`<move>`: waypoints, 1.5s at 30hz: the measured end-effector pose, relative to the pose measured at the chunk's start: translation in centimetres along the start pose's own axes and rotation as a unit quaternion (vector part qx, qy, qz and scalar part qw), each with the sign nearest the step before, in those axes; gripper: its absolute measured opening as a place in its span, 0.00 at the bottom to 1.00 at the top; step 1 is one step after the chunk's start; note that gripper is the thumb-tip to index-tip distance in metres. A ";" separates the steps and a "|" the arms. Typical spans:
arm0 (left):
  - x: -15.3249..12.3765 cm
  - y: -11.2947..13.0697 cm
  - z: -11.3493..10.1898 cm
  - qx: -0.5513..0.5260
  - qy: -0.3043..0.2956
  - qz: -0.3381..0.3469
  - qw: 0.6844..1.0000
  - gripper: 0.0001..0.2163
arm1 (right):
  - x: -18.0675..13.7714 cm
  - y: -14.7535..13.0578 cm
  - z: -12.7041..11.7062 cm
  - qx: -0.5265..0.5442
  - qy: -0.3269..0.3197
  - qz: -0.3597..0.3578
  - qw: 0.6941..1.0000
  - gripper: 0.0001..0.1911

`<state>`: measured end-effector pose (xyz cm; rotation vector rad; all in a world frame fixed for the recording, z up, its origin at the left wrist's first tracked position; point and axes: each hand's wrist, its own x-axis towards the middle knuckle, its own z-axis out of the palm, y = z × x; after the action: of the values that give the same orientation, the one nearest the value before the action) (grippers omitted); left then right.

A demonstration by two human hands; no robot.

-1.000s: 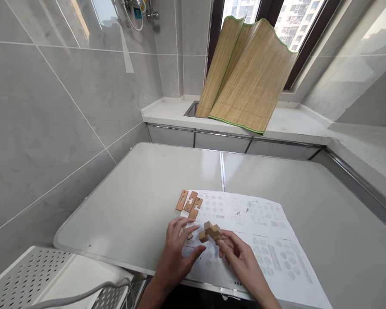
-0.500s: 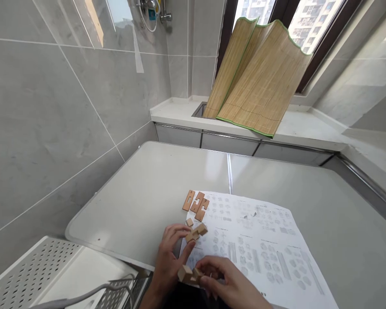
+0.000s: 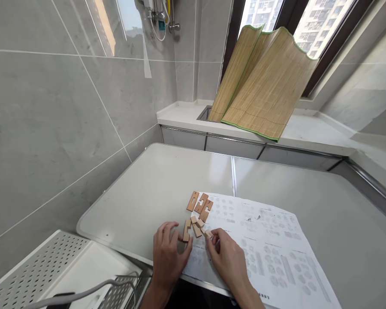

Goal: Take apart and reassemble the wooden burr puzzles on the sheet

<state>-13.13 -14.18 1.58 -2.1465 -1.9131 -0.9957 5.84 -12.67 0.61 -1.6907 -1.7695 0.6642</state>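
Note:
My left hand (image 3: 169,251) is at the table's near side, thumb and forefinger closed on the lower end of a notched wooden puzzle block (image 3: 187,228). My right hand (image 3: 228,257) pinches the near end of another light wooden puzzle block (image 3: 208,234), low over the printed sheet (image 3: 276,240). Between the hands lie more pale wooden pieces, among them a short one (image 3: 197,231); some overlap, so their outlines are hard to separate. Just beyond them are three flat, darker wooden plates with cutouts, one of them a slotted plate (image 3: 192,201).
The white folding table (image 3: 141,189) has a seam down its middle. At lower left stands a white perforated basket (image 3: 35,266) with a grey cable (image 3: 90,287) across it. Behind the table, a bamboo mat (image 3: 260,86) leans over a white counter (image 3: 180,115).
My right hand has moved forward from the table's near edge, bringing its block down among the others. My left hand has shifted slightly, and the block by it now lies turned lengthwise.

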 end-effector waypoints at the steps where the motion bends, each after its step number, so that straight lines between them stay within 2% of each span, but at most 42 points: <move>1: 0.0 0.1 0.0 -0.004 -0.010 0.007 1.000 0.09 | 0.1 0.0 0.3 -0.007 0.008 -0.010 1.000 0.17; 7: 0.1 -1.0 -0.1 -0.053 -0.050 0.007 0.997 0.13 | 0.2 0.3 0.9 -0.017 0.021 -0.055 0.998 0.20; 12: 1.5 -1.9 0.6 -0.119 -0.107 0.020 0.987 0.34 | -0.1 0.4 0.8 -0.017 0.016 -0.062 0.998 0.22; 15: 2.4 -2.1 1.2 -0.151 -0.153 0.037 0.976 0.41 | 0.0 0.2 0.8 -0.018 0.024 -0.065 0.997 0.23; 19: 3.1 -2.3 1.6 -0.167 -0.171 0.031 0.970 0.37 | 0.0 0.0 0.8 -0.020 0.028 -0.059 0.998 0.22; 25: 3.2 -2.6 1.5 -0.168 -0.147 0.012 0.975 0.29 | 0.1 -0.1 0.9 -0.023 0.030 -0.056 0.998 0.19; 38: 3.3 -2.6 1.0 -0.146 -0.148 -0.006 0.978 0.28 | 0.8 0.4 1.2 -0.017 0.019 -0.064 0.998 0.19; 45: 2.9 -2.8 1.6 -0.178 -0.159 -0.002 0.971 0.30 | 1.6 0.2 0.8 -0.020 -0.010 -0.068 0.997 0.18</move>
<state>-15.03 -10.34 0.93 -2.6437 -1.9947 -1.1295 5.44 -11.05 0.03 -1.5767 -1.9039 0.5903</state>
